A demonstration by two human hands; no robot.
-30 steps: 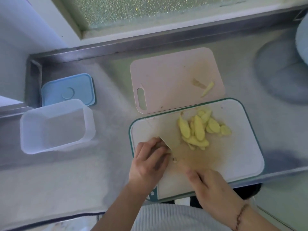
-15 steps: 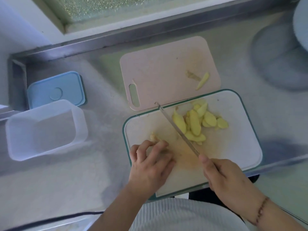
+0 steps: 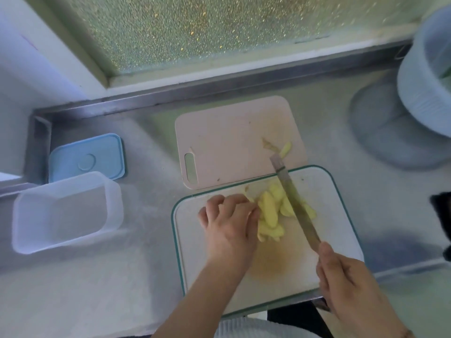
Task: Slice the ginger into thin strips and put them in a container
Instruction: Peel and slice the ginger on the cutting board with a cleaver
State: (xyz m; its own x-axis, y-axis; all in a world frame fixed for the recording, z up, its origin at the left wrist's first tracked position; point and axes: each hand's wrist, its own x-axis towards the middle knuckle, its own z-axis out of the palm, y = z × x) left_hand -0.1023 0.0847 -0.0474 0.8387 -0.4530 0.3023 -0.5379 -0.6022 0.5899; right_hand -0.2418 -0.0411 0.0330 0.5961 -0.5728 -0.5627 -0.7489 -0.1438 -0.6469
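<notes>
The left hand (image 3: 230, 223) is resting on the white cutting board (image 3: 339, 215) with its fingers curled, the fingertips touching the left edge of the pile of ginger slices (image 3: 273, 213); whether they are actually pinching a slice is not clear. The right hand (image 3: 346, 286) is gripping the handle of the knife (image 3: 296, 203), its fingers wrapped round it, and the blade is lying across the right side of the pile, its tip reaching over the far edge of the board onto the pink cutting board (image 3: 231, 140). The ginger is lying between the two hands, just beside the left one and well ahead of the right. Two boards are sitting on the steel counter (image 3: 146, 276), the white one overlapping the near edge of the pink one. On the pink board one stray ginger strip (image 3: 285, 149) is lying next to a bit of peel. The slices in the pile are overlapping (too many heaped together to count exactly). One clear plastic container (image 3: 66, 211) is standing well to the left of the boards, and one blue lid (image 3: 86, 158) is lying flat just behind it.
</notes>
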